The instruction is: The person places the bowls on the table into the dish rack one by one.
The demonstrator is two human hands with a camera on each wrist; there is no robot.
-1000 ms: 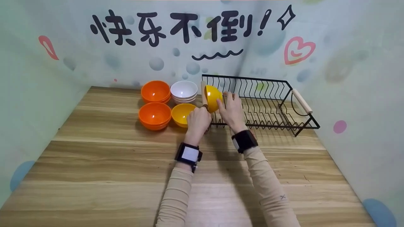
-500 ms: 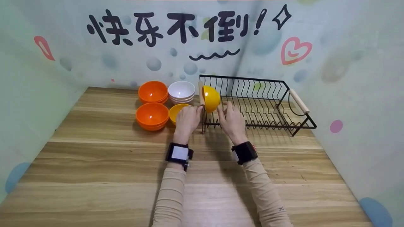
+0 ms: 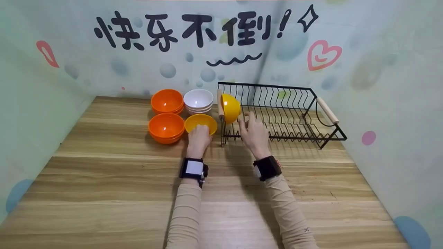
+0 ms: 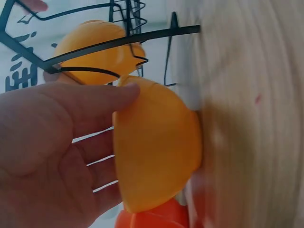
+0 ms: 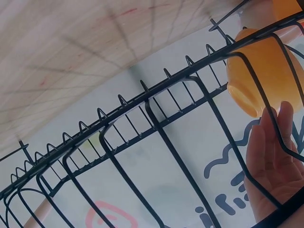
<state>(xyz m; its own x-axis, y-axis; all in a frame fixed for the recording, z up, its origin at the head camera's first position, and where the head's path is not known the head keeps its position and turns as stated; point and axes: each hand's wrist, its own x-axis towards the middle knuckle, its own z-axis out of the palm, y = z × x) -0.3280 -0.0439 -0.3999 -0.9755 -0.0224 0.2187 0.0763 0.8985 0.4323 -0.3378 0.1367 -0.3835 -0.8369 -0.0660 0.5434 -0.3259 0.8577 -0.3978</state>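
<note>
My left hand (image 3: 198,141) is at the near rim of a yellow bowl (image 3: 200,120) on the table. In the left wrist view the thumb lies on the outside of this bowl (image 4: 156,147), and the fingers pass behind its rim in a pinch. A second yellow bowl (image 3: 231,108) stands on its side at the left end of a black wire dish rack (image 3: 282,140). My right hand (image 3: 255,134) is just right of it at the rack's front. In the right wrist view its fingertips (image 5: 285,109) are close to the bowl's base; contact is unclear.
Two stacks of orange bowls (image 3: 166,128) stand left of the yellow bowl. A stack of white bowls (image 3: 198,99) is behind it. The rack has wooden handles (image 3: 327,110) at both ends. A printed cloth (image 3: 138,76) hangs behind the table.
My left hand has moved from the rack's left end, left and down to the yellow bowl on the table. My right hand has drawn slightly back from the racked bowl, which remains on its side.
</note>
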